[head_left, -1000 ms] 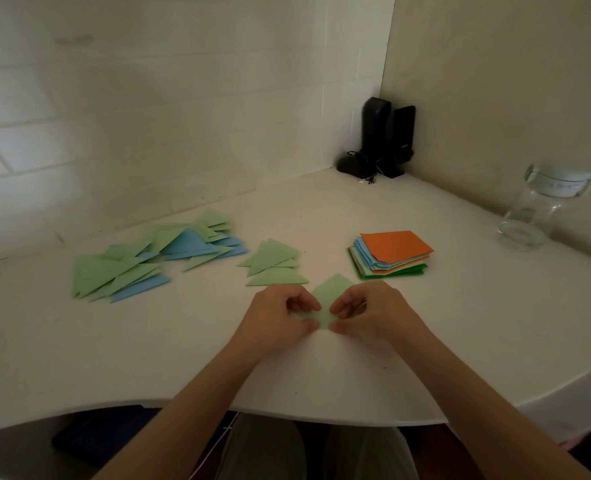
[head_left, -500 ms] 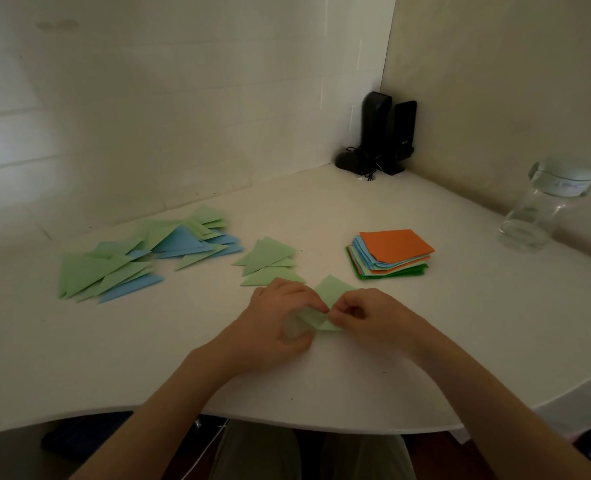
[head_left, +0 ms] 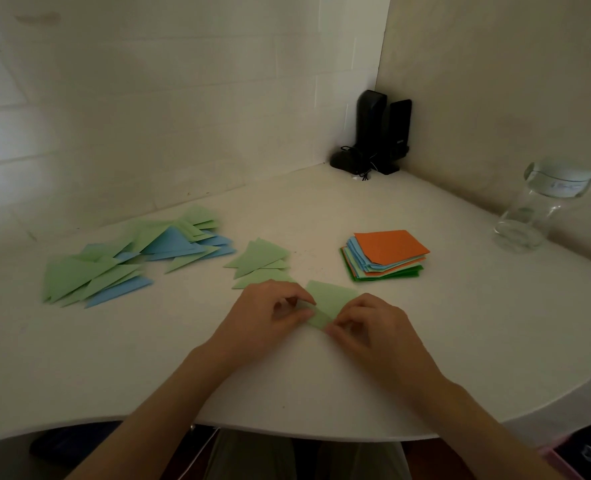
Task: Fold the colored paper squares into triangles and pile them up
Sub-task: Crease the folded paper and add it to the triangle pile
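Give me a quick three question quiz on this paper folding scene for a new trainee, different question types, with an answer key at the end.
1. True or false: the top sheet of the unfolded paper stack is orange.
2. Multiple choice: what are the left hand and right hand both gripping? A) a blue triangle B) a light green paper C) the glass jar
3. Fill in: the small pile of folded triangles nearest the hands is all ____ in colour.

Key: 1 true; 2 B; 3 green.
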Demonstrator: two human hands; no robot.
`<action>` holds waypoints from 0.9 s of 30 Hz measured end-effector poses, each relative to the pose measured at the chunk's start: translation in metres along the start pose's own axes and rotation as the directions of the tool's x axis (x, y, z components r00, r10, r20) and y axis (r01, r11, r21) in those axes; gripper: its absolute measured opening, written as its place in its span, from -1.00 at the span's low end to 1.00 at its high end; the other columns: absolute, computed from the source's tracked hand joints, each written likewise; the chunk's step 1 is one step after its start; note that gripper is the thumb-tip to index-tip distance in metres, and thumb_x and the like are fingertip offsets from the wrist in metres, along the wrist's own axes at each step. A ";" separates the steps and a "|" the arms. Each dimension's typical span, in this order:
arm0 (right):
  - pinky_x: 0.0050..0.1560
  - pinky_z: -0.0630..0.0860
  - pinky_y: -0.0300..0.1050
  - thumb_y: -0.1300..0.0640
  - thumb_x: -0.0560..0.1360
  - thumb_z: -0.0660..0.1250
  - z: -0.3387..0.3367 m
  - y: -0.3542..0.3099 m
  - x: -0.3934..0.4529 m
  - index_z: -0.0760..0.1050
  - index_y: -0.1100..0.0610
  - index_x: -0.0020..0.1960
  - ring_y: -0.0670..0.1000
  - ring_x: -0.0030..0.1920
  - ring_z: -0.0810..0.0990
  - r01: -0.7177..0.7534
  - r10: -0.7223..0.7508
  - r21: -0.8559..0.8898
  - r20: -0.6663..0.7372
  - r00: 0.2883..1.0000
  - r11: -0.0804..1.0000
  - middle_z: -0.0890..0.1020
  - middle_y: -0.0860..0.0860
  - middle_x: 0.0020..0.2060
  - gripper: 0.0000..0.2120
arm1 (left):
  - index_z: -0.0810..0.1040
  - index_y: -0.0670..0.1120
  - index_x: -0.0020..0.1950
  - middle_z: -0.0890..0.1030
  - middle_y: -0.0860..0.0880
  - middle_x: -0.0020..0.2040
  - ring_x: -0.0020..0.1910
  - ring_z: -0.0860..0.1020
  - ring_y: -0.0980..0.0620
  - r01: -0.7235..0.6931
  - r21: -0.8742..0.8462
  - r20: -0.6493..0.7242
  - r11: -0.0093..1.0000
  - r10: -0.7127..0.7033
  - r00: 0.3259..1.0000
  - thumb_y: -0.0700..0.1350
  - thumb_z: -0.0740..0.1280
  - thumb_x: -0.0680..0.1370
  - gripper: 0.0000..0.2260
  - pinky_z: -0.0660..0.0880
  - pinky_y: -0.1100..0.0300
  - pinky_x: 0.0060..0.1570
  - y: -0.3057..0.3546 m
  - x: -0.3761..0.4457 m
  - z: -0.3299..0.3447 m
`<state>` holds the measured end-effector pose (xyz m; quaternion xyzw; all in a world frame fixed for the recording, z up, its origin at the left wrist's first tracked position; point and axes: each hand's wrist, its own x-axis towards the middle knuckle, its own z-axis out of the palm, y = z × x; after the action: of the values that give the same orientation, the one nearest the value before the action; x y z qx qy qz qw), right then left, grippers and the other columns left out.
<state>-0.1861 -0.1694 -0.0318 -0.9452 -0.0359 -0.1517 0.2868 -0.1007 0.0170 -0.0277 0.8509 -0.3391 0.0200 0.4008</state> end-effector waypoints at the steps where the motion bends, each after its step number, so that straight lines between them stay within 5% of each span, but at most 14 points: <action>1: -0.23 0.49 -0.22 -0.05 0.43 0.41 0.004 -0.001 0.000 0.61 0.05 -0.19 -0.13 -0.29 0.49 -0.006 0.006 -0.001 -0.045 0.999 1.000 0.53 -0.11 -0.23 -0.84 | 0.64 0.08 -0.06 0.57 0.16 -0.19 -0.15 0.51 0.21 0.018 -0.007 -0.021 1.000 -0.018 1.000 -0.06 0.47 0.43 -0.89 0.38 0.44 -0.15 0.001 -0.001 0.001; 12: -0.29 0.24 -0.39 -0.06 0.37 0.45 0.013 -0.004 0.005 0.45 0.00 -0.28 -0.17 -0.32 0.37 -0.133 0.133 0.006 -0.092 0.987 0.991 0.42 -0.09 -0.28 -0.78 | 0.59 0.06 -0.02 0.55 0.13 -0.22 -0.13 0.46 0.10 0.074 0.108 -0.149 0.991 -0.058 0.987 0.03 0.51 0.36 -0.75 0.36 0.31 -0.10 0.006 -0.002 0.021; 21: -0.26 0.36 -0.53 0.14 0.28 0.54 -0.006 0.002 0.010 0.38 -0.07 0.06 -0.14 -0.32 0.50 -0.293 0.288 0.169 0.056 0.956 0.941 0.43 -0.04 -0.03 -0.54 | 0.60 0.06 -0.09 0.56 0.11 -0.15 -0.14 0.48 0.20 0.142 -0.055 -0.108 0.988 -0.147 0.983 -0.20 0.50 0.36 -0.78 0.39 0.40 -0.11 0.001 -0.003 0.008; 27: -0.21 0.45 -0.31 0.33 0.37 0.37 -0.024 0.008 0.018 0.41 -0.06 0.19 -0.06 -0.31 0.49 -0.379 0.324 0.351 0.206 0.923 0.856 0.48 0.02 0.06 -0.52 | 0.68 0.00 -0.08 0.57 0.02 -0.06 -0.07 0.50 0.01 -0.064 0.153 -0.009 0.986 0.066 0.998 -0.34 0.14 0.34 -0.60 0.40 0.20 -0.08 0.010 -0.005 0.023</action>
<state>-0.1740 -0.1901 -0.0113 -0.8693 0.0886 -0.0204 0.4859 -0.1160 -0.0005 -0.0377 0.8674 -0.3613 0.0647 0.3360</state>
